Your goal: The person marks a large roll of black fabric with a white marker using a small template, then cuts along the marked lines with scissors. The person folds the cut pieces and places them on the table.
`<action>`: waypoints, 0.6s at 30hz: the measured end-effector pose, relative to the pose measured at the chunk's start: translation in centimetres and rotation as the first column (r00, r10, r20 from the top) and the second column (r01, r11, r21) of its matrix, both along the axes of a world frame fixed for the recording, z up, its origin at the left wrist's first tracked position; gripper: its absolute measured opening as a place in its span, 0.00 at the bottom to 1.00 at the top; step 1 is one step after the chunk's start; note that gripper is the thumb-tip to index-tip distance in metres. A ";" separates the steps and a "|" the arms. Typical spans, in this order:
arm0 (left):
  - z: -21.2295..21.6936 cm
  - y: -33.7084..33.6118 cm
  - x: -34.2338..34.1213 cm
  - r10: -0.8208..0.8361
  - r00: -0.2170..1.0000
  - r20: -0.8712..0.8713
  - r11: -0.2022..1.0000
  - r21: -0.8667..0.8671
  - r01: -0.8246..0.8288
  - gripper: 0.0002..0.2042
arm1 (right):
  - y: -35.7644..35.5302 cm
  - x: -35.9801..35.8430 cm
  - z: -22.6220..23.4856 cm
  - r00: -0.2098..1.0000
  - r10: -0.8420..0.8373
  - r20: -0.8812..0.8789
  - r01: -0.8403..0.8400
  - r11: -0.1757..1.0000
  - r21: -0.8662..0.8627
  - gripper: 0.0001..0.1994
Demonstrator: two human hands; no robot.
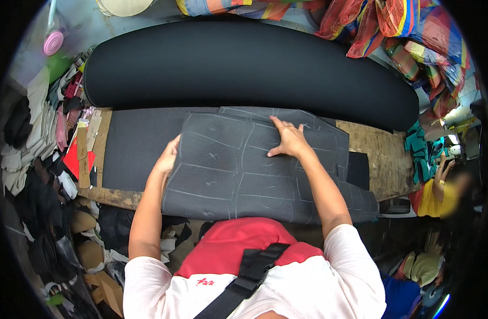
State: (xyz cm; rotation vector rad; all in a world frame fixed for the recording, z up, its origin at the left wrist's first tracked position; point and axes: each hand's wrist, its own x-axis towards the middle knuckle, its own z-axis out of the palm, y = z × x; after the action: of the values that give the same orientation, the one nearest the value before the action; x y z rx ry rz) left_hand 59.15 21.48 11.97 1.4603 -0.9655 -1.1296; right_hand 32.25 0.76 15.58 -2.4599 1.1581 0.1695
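Note:
A dark grey sheet of fabric covered in pale chalk-like outlines lies in front of me, with more marked layers showing beneath it at the right. Its near edge hangs over the table's front edge by my body. My left hand is closed on the sheet's left edge, some of its fingers hidden. On the upper middle of the sheet rests my right hand, fingers and thumb spread apart. A plain dark sheet lies flat under the marked one, reaching out to the left.
A big black roll of material spans the back of the wooden table. Cloth scraps and cardboard strips crowd the left. Teal pieces sit at the right end, near a person in yellow. Mesh bags fill the back right.

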 end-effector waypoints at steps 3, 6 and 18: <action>6.2 0.9 -0.4 0.047 0.860 0.509 0.940 -0.314 0.134 0.26 | -0.4 -1.5 0.6 0.986 -0.081 0.149 0.072 0.995 0.065 0.51; 5.6 2.2 2.4 0.319 0.630 0.708 0.929 -0.366 -0.059 0.26 | -0.4 -2.2 1.0 0.962 -0.025 0.273 0.096 0.963 -0.250 0.48; -1.4 1.8 9.9 -0.177 0.491 0.853 0.858 0.378 -0.348 0.28 | -7.1 -16.4 -6.2 0.296 -0.927 0.231 0.955 0.286 -0.076 0.34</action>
State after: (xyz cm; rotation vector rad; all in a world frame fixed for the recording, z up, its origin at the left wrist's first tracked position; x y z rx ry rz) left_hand 69.09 23.31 10.53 2.6475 -1.2823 -0.4778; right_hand 15.83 -6.32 9.43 -1.4012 2.4349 -0.5126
